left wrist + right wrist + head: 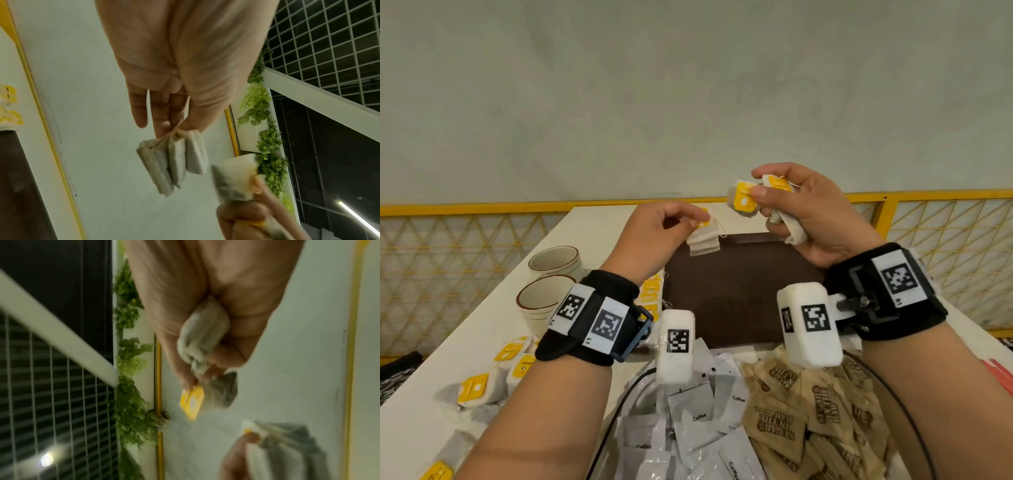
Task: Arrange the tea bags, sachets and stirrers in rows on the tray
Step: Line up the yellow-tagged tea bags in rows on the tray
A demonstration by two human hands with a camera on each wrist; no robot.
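Both hands are raised above the dark brown tray [743,291]. My left hand [664,226] pinches a small bunch of grey tea bags [703,240] by their top edge, so they hang down [174,162]. My right hand [801,212] grips several tea bags with yellow tags [743,202], one pressed under the thumb and others held against the palm [203,334]. A yellow tag [192,402] sticks out past the right fingers. More tea bags [476,389] lie loose on the table at the left.
White coffee sachets [698,418] and brown sugar sachets [818,411] are piled at the near edge. Two stacked cups [548,294] stand left of the tray. Red stirrers [1000,373] show at the right edge. A yellow railing [517,207] runs behind the white table [482,329].
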